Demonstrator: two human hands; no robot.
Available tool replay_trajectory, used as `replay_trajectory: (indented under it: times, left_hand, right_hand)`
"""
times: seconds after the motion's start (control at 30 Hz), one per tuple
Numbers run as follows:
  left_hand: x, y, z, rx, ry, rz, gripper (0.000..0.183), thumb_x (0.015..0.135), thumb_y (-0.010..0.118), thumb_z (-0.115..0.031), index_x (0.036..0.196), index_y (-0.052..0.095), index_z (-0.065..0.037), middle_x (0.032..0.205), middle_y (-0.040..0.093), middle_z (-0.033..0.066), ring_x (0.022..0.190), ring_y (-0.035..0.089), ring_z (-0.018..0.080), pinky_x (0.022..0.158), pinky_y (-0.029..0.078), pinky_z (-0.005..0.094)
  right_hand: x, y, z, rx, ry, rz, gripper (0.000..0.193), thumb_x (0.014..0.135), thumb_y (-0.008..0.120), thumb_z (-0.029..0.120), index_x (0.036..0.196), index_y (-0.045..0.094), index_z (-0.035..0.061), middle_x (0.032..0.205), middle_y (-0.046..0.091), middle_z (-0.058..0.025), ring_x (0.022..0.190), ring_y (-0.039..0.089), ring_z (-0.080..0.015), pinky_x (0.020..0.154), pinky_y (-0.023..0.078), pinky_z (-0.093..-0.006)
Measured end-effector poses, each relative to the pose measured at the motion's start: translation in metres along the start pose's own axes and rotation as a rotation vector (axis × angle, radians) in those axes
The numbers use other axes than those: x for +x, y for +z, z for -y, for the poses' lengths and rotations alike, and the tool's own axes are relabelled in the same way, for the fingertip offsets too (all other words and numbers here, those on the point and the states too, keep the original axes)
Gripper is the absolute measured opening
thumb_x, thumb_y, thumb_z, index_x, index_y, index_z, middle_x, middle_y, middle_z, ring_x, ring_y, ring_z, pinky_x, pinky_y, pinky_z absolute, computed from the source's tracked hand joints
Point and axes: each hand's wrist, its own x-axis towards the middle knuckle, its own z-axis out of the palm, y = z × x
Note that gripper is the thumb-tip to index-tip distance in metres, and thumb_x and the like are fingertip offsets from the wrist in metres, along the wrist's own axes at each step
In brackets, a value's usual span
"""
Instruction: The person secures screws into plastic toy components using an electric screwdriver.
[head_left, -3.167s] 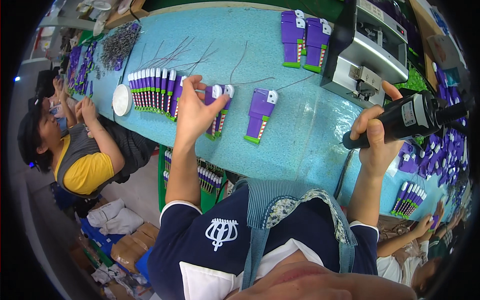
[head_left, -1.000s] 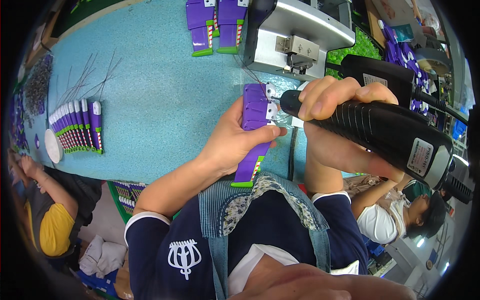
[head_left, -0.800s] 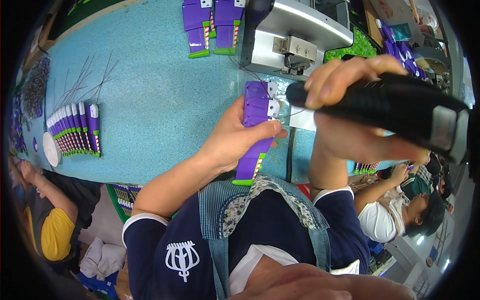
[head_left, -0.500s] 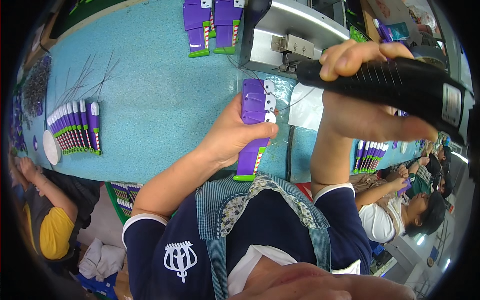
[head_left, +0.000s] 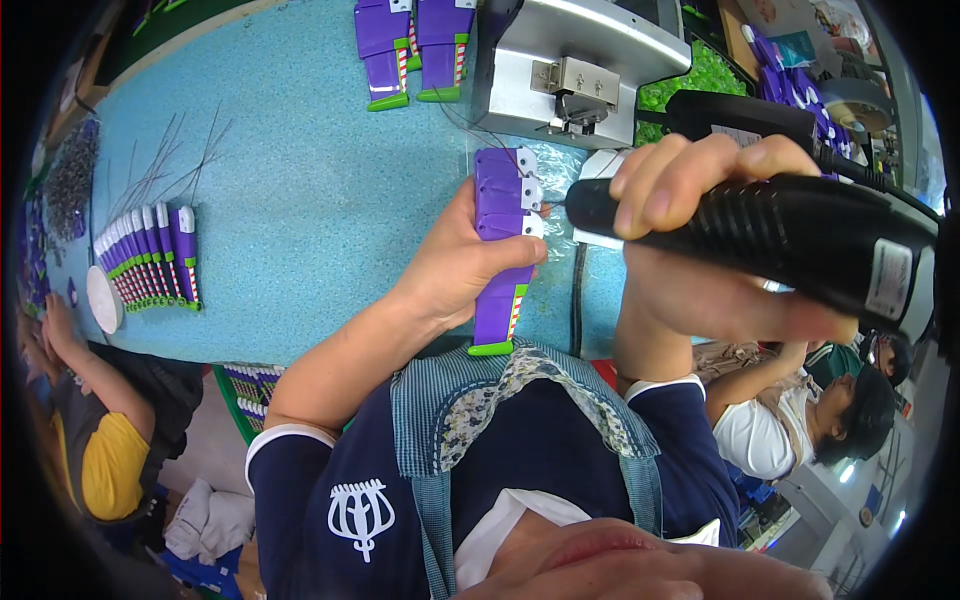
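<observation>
My left hand [head_left: 440,262] is wrapped round a purple plastic toy-wing-like part [head_left: 497,200] with white rounded corners, a green foot and a red-and-white striped edge. The thumb presses across its front, and the foot points toward my apron. In my right hand [head_left: 690,290] is a black power screwdriver [head_left: 790,222], held sideways with the fingers over its ribbed grip. The tool's narrow nose points left at the part's white corners, close to them; whether its tip touches cannot be made out.
Beyond my hands stands a silver metal machine [head_left: 520,95] with a bracket on its front. Two similar purple parts [head_left: 440,50] lie left of it. Further left, a fanned row of such parts [head_left: 150,255] sits beside a white disc [head_left: 104,298]. Another person [head_left: 790,410] works at the right.
The screwdriver in my right hand has come down and left, bringing its nose close to the part. My left hand still grips the part, shifted slightly in the picture.
</observation>
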Motion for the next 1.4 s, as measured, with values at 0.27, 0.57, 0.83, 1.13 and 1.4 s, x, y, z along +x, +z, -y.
replay_trajectory:
  times: [0.27,0.57,0.83,1.13,1.4]
  left_hand:
    - [0.003,0.0,0.003,0.02,0.088,-0.008,0.059,0.074,0.069,0.005,0.124,0.04,-0.006,0.095,0.057,0.0071,0.078,0.061,0.017,0.066,0.052,0.0311]
    - [0.003,0.001,-0.006,-0.057,-0.032,-0.001,0.047,0.079,0.071,-0.005,0.117,0.043,-0.004,0.091,0.058,0.0072,0.071,0.063,0.017,0.061,0.053,0.03]
    - [0.005,0.0,0.0,-0.017,-0.083,-0.028,0.046,0.082,0.072,-0.013,0.116,0.044,-0.004,0.096,0.06,0.0092,0.071,0.063,0.0165,0.059,0.054,0.031]
    - [0.007,-0.003,0.0,-0.065,0.011,-0.009,0.051,0.074,0.066,0.005,0.116,0.04,-0.004,0.09,0.057,0.0081,0.071,0.061,0.0171,0.061,0.052,0.0315]
    - [0.007,0.002,0.001,-0.075,0.047,-0.013,0.052,0.074,0.064,0.007,0.116,0.036,-0.004,0.089,0.055,0.0081,0.068,0.059,0.0164,0.058,0.05,0.0313]
  right_hand:
    - [-0.016,-0.001,-0.018,0.0,-0.042,0.003,0.095,0.074,0.038,0.085,0.118,0.045,0.0011,0.076,0.06,-0.016,0.055,0.057,-0.023,0.053,0.046,-0.0342]
    - [-0.001,-0.003,-0.011,0.043,0.116,0.033,0.097,0.072,0.036,0.087,0.121,0.045,0.0033,0.077,0.06,-0.0145,0.057,0.058,-0.0222,0.057,0.048,-0.0344]
    - [0.044,-0.041,-0.024,-0.003,-0.069,0.181,0.102,0.071,0.029,0.09,0.117,0.051,0.0023,0.081,0.062,-0.0161,0.062,0.059,-0.0261,0.063,0.048,-0.038]
    - [-0.001,0.002,0.007,0.022,0.05,0.072,0.098,0.073,0.036,0.087,0.121,0.045,0.002,0.078,0.06,-0.0147,0.054,0.057,-0.0228,0.055,0.046,-0.0352]
    - [-0.014,-0.001,-0.004,-0.02,0.028,0.028,0.096,0.073,0.035,0.087,0.118,0.044,0.0026,0.077,0.061,-0.0163,0.055,0.058,-0.0236,0.055,0.047,-0.0359]
